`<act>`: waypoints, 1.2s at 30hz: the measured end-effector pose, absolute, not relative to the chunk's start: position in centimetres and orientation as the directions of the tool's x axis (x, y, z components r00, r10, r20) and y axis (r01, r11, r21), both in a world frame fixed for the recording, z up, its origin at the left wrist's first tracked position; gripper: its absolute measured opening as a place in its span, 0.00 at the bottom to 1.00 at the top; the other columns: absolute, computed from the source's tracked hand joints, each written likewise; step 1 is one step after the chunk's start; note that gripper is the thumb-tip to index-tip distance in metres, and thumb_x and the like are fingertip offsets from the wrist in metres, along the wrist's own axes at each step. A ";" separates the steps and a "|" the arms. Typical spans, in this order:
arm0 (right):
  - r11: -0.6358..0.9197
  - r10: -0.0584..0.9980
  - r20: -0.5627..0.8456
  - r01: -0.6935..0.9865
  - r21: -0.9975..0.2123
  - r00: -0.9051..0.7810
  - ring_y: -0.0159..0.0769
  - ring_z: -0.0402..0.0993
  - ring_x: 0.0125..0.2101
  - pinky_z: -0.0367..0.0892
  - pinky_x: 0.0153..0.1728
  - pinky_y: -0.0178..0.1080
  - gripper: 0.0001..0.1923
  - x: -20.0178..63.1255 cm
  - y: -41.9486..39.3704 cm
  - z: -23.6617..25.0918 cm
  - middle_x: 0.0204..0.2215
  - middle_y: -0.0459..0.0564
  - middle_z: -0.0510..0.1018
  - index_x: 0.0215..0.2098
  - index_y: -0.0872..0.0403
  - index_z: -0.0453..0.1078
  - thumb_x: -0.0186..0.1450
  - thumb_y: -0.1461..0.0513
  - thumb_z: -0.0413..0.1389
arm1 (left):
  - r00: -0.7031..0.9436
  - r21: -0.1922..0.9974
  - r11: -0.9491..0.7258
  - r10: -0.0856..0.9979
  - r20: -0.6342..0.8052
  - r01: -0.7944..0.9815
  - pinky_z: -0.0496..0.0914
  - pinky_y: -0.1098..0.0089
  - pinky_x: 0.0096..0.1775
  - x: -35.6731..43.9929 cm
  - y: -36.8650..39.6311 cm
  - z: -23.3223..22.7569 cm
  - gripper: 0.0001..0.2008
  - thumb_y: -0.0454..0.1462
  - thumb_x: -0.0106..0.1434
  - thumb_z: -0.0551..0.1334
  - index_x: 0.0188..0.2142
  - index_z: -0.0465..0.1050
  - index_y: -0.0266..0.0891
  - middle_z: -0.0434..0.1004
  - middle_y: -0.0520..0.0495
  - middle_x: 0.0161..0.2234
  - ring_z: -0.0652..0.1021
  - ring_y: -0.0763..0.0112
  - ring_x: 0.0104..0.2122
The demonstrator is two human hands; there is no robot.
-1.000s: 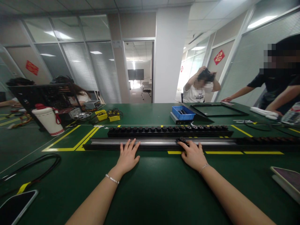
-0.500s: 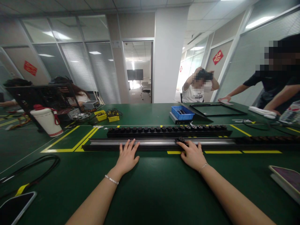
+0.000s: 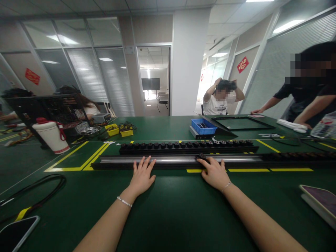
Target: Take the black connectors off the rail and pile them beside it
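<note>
A long black rail with a silver channel (image 3: 178,160) lies across the green table in front of me. My left hand (image 3: 142,175) rests flat on its near edge, fingers spread, holding nothing. My right hand (image 3: 215,172) lies on the rail further right, its fingertips touching a small black round part (image 3: 201,156) that sits in the channel. Behind this rail a second black strip (image 3: 187,146) carries a row of several black round parts.
A blue bin (image 3: 203,126) and a black frame (image 3: 243,124) lie beyond the rails. A white jug (image 3: 51,135) and yellow boxes (image 3: 120,130) stand at left. A phone (image 3: 15,234) and black cable (image 3: 39,190) lie near left, a tablet (image 3: 319,201) near right. Other people work around the table.
Both hands stay on the rail. The view has shifted slightly to the right; a seated person across the table has moved their raised arms a little.
</note>
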State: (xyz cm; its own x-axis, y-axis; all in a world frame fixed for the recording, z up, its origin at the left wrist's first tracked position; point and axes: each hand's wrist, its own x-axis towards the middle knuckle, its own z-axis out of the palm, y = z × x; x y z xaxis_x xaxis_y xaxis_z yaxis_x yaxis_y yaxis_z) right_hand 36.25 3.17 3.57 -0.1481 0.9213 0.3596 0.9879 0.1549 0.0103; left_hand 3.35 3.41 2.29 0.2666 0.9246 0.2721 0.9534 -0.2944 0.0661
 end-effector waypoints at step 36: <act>-0.040 0.915 0.404 0.998 0.058 0.014 0.45 0.61 0.46 0.44 0.51 0.57 0.25 33.4 2.8 3.7 0.44 0.55 0.66 0.54 0.45 0.61 0.58 0.62 0.49 | 0.269 0.064 -0.297 0.922 0.277 0.953 0.39 0.42 0.57 3.7 2.8 2.8 0.32 0.40 0.58 0.55 0.62 0.49 0.47 0.46 0.47 0.64 0.46 0.53 0.62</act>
